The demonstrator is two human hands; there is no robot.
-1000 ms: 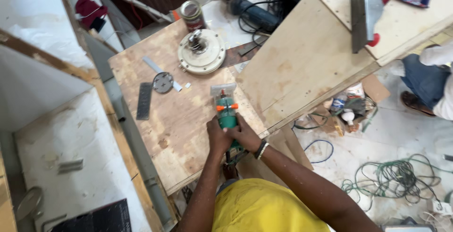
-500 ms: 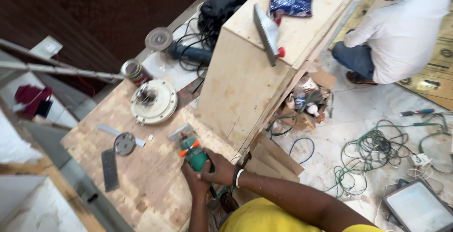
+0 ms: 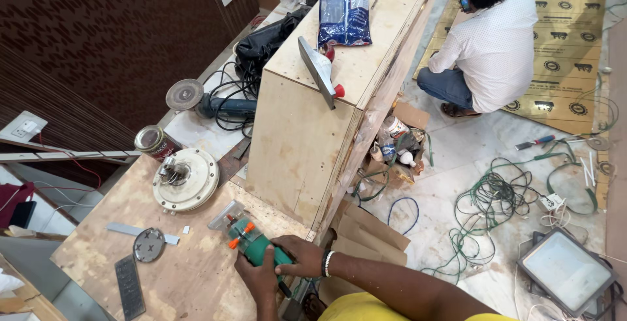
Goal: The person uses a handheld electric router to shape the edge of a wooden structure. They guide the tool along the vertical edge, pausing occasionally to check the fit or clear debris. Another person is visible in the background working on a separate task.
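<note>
- Head view: my left hand (image 3: pixel 256 275) and right hand (image 3: pixel 297 256) both wrap around the green power tool (image 3: pixel 256 245), which stands near the edge of the plywood board (image 3: pixel 189 275).
- My fingers hide the tool's rear; its clear base (image 3: pixel 225 215) presses against the board.
- My left forearm is cut off by the frame's bottom edge.
- A round white motor housing (image 3: pixel 186 178) lies nearby, apart from the tool.
</note>
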